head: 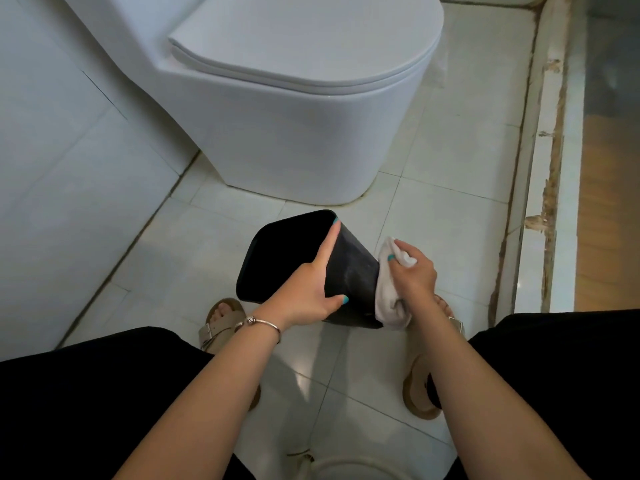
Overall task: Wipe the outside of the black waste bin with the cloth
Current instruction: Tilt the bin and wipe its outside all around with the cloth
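Left hand (304,292) grips the tilted black waste bin (349,271); right hand (414,275) grips a white cloth (388,296) pressed against its side.

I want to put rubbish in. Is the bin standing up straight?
No, the bin is tipped, its opening facing left. The left hand holds it tilted.

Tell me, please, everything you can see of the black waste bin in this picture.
The black waste bin is a small, smooth, plastic-looking tub with rounded corners. It is tipped over, its opening facing left and away, held above the tiled floor in front of the toilet. Its upturned side shows pale smears. The left hand holds it at the rim; the right hand presses a white cloth against its base end.
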Available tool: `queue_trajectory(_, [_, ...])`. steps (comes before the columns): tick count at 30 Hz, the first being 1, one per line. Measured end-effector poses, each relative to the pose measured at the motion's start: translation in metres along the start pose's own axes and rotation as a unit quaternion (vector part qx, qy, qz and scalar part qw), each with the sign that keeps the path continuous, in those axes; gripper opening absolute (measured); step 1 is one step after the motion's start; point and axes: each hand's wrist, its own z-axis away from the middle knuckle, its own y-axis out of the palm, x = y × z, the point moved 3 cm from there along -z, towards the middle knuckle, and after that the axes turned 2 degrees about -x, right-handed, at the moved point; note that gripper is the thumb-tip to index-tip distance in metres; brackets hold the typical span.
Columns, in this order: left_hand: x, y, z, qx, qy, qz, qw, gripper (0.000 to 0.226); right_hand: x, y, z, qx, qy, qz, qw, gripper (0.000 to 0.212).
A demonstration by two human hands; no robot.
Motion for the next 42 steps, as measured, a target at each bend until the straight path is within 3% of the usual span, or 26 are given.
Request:
queue_trajectory(3, [0.012, -0.008, 0.001, -0.039, -0.025, 0.041, 0.998, 0.121, 0.025, 0.015, 0.009, 0.020, -0.065, -0.025, 0.997, 0.036])
queue_trajectory(8, [0.033, -0.019, 0.016, -0.085, -0.066, 0.140, 0.984, 0.120, 0.060, 0.049, 0.033, 0.129, -0.162, -0.076, 0.975, 0.037])
queue_trajectory(15, [0.042, -0.024, 0.022, -0.099, -0.071, 0.155, 0.980, 0.118, 0.018, 0.029, 0.009, 0.027, -0.059, -0.076, 0.995, 0.034])
queue_trajectory(19, [0.041, -0.022, 0.018, -0.097, -0.076, 0.140, 0.982, 0.118, 0.019, 0.029, 0.009, -0.001, -0.050, -0.022, 0.998, 0.037])
queue_trajectory(25, [0.046, -0.022, 0.012, -0.124, -0.097, 0.171, 0.973, 0.117, 0.058, 0.060, 0.058, 0.033, -0.157, -0.060, 0.985, 0.038])
queue_trajectory(29, [0.055, -0.026, 0.014, -0.126, -0.103, 0.173, 0.971, 0.117, 0.058, 0.063, 0.064, 0.058, -0.255, -0.018, 0.965, 0.038])
queue_trajectory(33, [0.065, -0.032, 0.019, -0.170, -0.129, 0.201, 0.956, 0.116, 0.024, 0.048, 0.035, 0.001, -0.197, 0.034, 0.980, 0.040])
queue_trajectory(37, [0.064, -0.031, 0.014, -0.170, -0.125, 0.203, 0.956, 0.116, 0.012, 0.042, 0.031, -0.042, -0.106, 0.000, 0.993, 0.041])
queue_trajectory(42, [0.052, -0.025, 0.006, -0.178, -0.119, 0.202, 0.956, 0.116, 0.029, 0.058, 0.053, -0.062, -0.112, -0.076, 0.989, 0.041])
